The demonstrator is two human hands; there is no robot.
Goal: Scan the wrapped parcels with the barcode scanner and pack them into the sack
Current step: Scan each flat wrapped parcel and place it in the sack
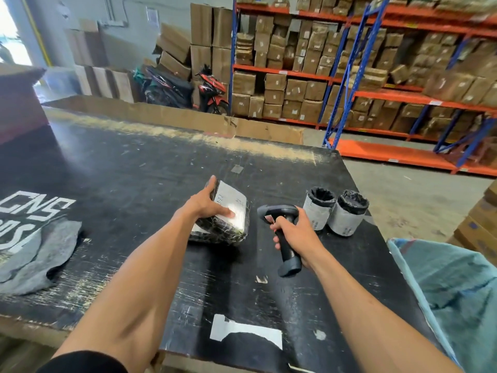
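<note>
A dark bubble-wrapped parcel (228,227) with a white label on top lies in the middle of the black table (134,168). My left hand (207,203) grips its left side, thumb over the label. My right hand (293,232) holds a dark barcode scanner (282,211) by the handle, its head turned toward the parcel, just to the right of it. Two small upright parcels (336,214), wrapped in white labels with black tops, stand side by side behind the scanner. A teal woven sack (454,289) hangs open at the table's right edge.
A grey cloth (35,262) lies at the table's left. A flat cardboard sheet (188,119) borders the far edge. Beyond stand orange-and-blue shelves (376,76) full of wrapped boxes, parked motorbikes (188,87), and cartons (478,227) on the floor at right.
</note>
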